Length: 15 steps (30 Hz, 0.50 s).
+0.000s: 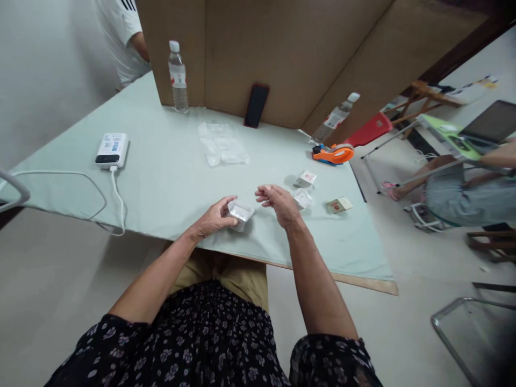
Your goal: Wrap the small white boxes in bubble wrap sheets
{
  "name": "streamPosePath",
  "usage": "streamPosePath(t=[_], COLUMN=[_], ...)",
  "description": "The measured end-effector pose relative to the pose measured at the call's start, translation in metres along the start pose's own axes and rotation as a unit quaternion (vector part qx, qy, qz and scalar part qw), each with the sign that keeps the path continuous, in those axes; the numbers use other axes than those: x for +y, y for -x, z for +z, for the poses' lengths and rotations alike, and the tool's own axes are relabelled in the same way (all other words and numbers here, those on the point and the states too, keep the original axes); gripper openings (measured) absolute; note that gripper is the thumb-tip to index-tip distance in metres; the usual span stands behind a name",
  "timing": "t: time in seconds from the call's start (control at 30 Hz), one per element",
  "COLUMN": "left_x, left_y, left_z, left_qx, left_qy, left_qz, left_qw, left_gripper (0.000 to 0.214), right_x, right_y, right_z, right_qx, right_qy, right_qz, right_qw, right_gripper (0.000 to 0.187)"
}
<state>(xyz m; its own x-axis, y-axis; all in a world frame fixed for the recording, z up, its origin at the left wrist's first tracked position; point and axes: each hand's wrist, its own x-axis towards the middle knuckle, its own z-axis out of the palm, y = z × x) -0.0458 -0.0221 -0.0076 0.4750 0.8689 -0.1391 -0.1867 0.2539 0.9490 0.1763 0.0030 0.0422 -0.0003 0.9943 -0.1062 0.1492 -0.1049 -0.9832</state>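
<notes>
My left hand [216,217] grips a small white box in clear plastic wrap [241,214] near the front edge of the table. To its right, my right hand [280,204] hovers with its fingers loosely bent and apart, and nothing shows in them. Just beyond that hand lies another plastic-wrapped small box [302,199], partly hidden by it. A small white box with red print [305,178] sits behind, and a small green and cream box [339,205] rests farther right. Flat clear plastic bags [223,144] lie toward the back of the table.
An orange and blue tape dispenser [332,154] lies at the right back. Two water bottles [178,80] and a phone [256,106] stand against a cardboard partition [258,48]. A white power bank [113,150] with a cable is at left. Other people sit nearby, left and right.
</notes>
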Motion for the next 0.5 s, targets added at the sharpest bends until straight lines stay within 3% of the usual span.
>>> streamPosePath(t=[0.13, 0.33, 0.5], left_x=[-0.002, 0.003, 0.012], left_y=[0.0, 0.001, -0.002], left_z=[0.001, 0.002, 0.003], left_qx=[-0.021, -0.013, 0.01], left_qy=[0.0, -0.003, -0.017], left_qz=[0.001, -0.004, -0.02], left_qw=[1.0, 1.0, 1.0], left_gripper=[0.09, 0.079, 0.062], right_x=[0.021, 0.019, 0.005], right_y=[-0.003, -0.01, -0.003], right_z=[0.013, 0.029, 0.028], right_qx=[-0.057, -0.032, -0.056], right_qy=[-0.01, -0.007, 0.053], right_qz=[0.09, -0.033, -0.078], right_qw=[0.994, 0.999, 0.994], right_gripper=[0.05, 0.029, 0.023])
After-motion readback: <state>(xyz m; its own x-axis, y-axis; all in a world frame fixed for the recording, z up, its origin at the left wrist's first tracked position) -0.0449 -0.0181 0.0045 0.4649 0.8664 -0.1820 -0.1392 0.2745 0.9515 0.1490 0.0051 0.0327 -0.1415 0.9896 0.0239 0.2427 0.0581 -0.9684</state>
